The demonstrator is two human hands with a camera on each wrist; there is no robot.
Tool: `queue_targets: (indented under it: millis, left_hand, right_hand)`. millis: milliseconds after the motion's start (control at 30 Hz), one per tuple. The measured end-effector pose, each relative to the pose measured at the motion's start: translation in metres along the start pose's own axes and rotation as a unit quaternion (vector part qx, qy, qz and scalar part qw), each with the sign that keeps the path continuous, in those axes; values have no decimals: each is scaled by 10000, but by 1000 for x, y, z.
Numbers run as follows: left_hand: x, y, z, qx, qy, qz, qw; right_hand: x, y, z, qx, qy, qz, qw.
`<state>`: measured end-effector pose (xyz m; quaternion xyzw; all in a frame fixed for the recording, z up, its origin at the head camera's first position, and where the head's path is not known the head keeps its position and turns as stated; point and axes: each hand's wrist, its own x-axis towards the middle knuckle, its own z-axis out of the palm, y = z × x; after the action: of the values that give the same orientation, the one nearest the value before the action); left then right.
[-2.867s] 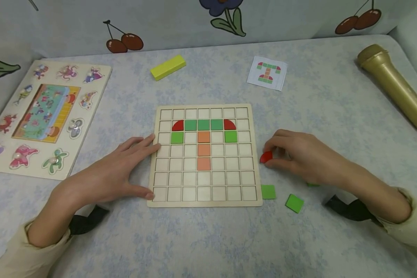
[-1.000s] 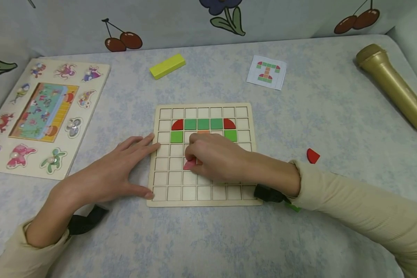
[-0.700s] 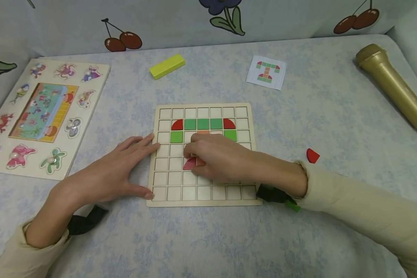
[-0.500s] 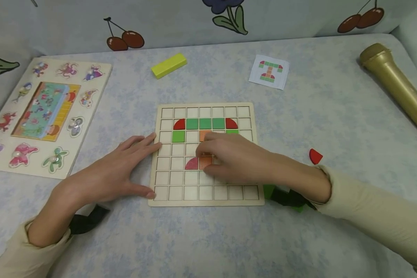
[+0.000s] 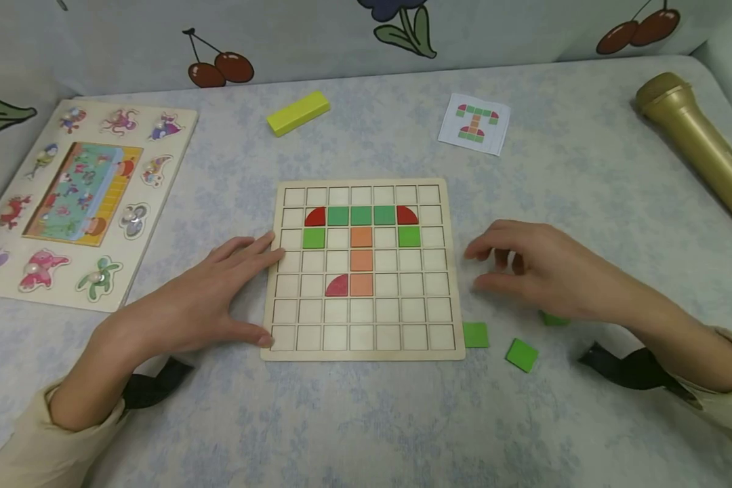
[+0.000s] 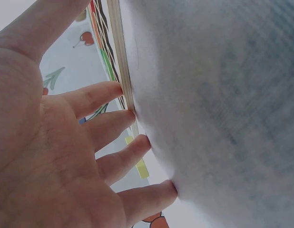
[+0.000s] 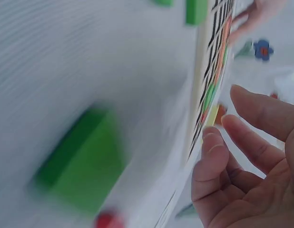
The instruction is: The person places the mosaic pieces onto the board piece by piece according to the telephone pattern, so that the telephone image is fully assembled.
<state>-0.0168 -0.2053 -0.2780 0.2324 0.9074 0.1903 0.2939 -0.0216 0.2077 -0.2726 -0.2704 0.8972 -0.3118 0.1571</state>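
Observation:
A wooden grid board lies flat, with green and orange squares and red quarter-round tiles in its cells. A pinkish-red quarter-round tile sits left of the lowest orange square. My left hand rests with spread fingers and thumb along the board's left edge. My right hand is in the air right of the board, thumb and fingers parted, holding nothing. Below it lie loose green squares. A loose red tile shows blurred in the right wrist view; the hand hides it in the head view.
A pattern card and a yellow block lie behind the board. The gold microphone is at the far right. On the left is a peg puzzle with sea animals.
My right hand carried a red quarter-round tile onto the board, let go of it beside the lowest orange square, and has moved back to the right. My left hand stays put.

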Motion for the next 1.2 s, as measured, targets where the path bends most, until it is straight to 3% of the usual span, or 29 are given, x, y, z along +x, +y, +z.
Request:
queue_targets:
  millis: [200, 533, 833, 1200]
  left_hand:
    - [0, 0, 0, -38, -31, -27, 10000]
    - [1, 1, 0, -47, -26, -17, 10000]
    - [0, 1, -1, -98, -64, -111, 9999]
    - [0, 1, 0, -75, -26, -74, 9999]
  right_hand:
    - [-27, 33, -12, 38, 269, 110, 9996]
    - [-52, 63, -29, -479, 8, 534, 9974]
    - [-55, 74, -26, -651, -244, 245, 9973]
    - [-49, 68, -19, -1142, 34, 367, 9928]
